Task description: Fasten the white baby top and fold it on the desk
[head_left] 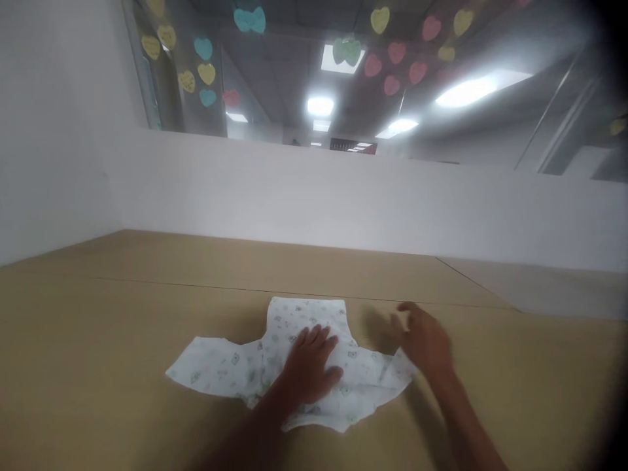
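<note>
A small white baby shirt (304, 314) with a print of little grey and green figures lies spread on the table, its sleeves stretched out to both sides. My left hand (311, 366) rests flat on the middle of the shirt, fingers spread. At the end of the right sleeve (383, 376) is my right hand (426, 343), slightly blurred. Its forefinger and thumb are apart, with nothing visible between them. The sleeve's upper corner meets the lower side of this hand; the other fingers are partly hidden.
The wooden table (147, 314) has a seam running across it and borders a pale grey surface (554, 288) at the right. A white wall (275, 196) stands behind it, below a glass pane with coloured heart stickers (380, 21). Another white wall (53, 131) closes the left side.
</note>
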The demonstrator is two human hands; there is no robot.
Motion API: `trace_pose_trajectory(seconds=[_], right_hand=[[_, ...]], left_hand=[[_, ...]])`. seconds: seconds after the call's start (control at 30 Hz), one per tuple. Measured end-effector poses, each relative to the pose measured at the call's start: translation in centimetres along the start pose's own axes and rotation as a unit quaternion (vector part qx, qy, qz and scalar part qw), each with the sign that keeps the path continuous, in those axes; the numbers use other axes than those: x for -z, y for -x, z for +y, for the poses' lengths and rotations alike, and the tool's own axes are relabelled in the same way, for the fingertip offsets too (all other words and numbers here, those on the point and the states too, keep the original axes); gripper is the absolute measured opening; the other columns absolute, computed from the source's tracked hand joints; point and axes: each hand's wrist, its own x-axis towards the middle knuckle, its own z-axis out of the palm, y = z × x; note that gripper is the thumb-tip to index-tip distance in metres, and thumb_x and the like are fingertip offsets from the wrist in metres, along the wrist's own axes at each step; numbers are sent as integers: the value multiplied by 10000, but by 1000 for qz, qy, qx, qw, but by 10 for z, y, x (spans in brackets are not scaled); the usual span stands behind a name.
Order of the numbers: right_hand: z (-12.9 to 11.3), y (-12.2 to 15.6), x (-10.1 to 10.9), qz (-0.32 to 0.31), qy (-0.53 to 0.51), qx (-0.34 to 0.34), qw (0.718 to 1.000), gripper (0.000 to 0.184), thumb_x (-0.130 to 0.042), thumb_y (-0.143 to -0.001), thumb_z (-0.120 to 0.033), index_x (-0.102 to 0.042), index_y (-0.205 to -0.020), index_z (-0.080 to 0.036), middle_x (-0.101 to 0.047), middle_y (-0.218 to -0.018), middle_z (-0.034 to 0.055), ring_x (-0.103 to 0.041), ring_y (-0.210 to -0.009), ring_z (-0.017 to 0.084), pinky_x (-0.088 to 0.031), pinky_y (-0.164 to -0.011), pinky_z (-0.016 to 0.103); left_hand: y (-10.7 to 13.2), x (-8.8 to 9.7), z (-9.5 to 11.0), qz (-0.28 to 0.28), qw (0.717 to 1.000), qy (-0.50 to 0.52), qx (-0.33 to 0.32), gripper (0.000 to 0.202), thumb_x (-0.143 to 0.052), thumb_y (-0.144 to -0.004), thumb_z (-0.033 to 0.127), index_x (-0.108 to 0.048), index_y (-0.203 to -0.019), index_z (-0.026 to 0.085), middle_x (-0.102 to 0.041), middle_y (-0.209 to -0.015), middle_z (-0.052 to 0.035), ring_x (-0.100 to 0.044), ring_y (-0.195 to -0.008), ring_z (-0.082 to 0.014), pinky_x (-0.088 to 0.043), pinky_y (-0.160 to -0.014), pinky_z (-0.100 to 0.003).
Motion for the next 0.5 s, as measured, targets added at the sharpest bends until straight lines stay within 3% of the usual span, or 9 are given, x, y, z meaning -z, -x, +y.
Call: trace_pose_trajectory(seconds=[0.07,0.1,0.17,0.27,0.33,0.4,0.43,0.5], right_hand=[[-27,11,-15,-32,-77,205,975,271,-432,-852,-338,-586,-1003,-175,-592,-1023,90,-534,-961,212,-391,-827,330],[-34,15,-21,-81,-58,242,965,224,-455,-829,-310,-597,-943,-179,-589,-1032,84,-518,-1001,223,-383,-839,334],[-31,20,-29,-179,-17,237,955,137,-469,-788,-246,-586,-821,-185,-603,-932,55,-531,-918,212,-377,-752,323],[-4,17,-26,-264,51,148,952,121,-457,-774,-237,-555,-735,-178,-609,-836,40,-532,-764,199,-316,-617,307],[9,14,-18,-258,76,100,958,129,-463,-777,-247,-548,-721,-168,-613,-842,61,-527,-739,215,-294,-595,314],[5,16,-15,-195,41,86,976,128,-462,-789,-239,-525,-710,-161,-600,-783,64,-514,-704,208,-306,-591,319],[-4,19,-17,-151,-12,99,983,134,-458,-804,-235,-510,-707,-159,-586,-742,56,-507,-685,194,-331,-596,318],[-29,32,-27,-127,-108,160,973,240,-397,-899,-325,-502,-761,-159,-585,-762,33,-526,-704,143,-422,-665,274]], left_hand=[[1,-1,-3,-1,1000,6,-5,666,-650,-868,407,-379,-1442,206,-181,-1476,-53,-129,-1359,-253,-130,-1134,-475],[1,-1,-4,-1,1000,7,-5,681,-654,-865,423,-373,-1446,205,-170,-1478,-54,-120,-1362,-252,-128,-1134,-473],[1,1,-6,-5,1000,3,2,680,-647,-874,435,-370,-1449,204,-169,-1478,-58,-118,-1363,-250,-131,-1133,-476],[0,2,-7,-13,1000,-5,9,662,-650,-877,427,-384,-1442,205,-185,-1473,-55,-129,-1362,-248,-139,-1133,-472],[-2,1,-8,-14,1000,-7,8,669,-675,-864,416,-395,-1435,208,-198,-1470,-51,-145,-1358,-249,-148,-1134,-464],[-3,-1,-8,-1,1000,-8,2,683,-691,-861,432,-392,-1435,214,-196,-1471,-49,-146,-1357,-248,-149,-1135,-460],[-4,-2,-9,6,1000,-10,-4,683,-688,-868,453,-389,-1436,218,-197,-1471,-48,-145,-1358,-249,-147,-1136,-463],[-5,-4,-9,15,1000,-18,-17,619,-619,-929,446,-374,-1443,204,-203,-1470,-51,-136,-1360,-241,-151,-1137,-459]])
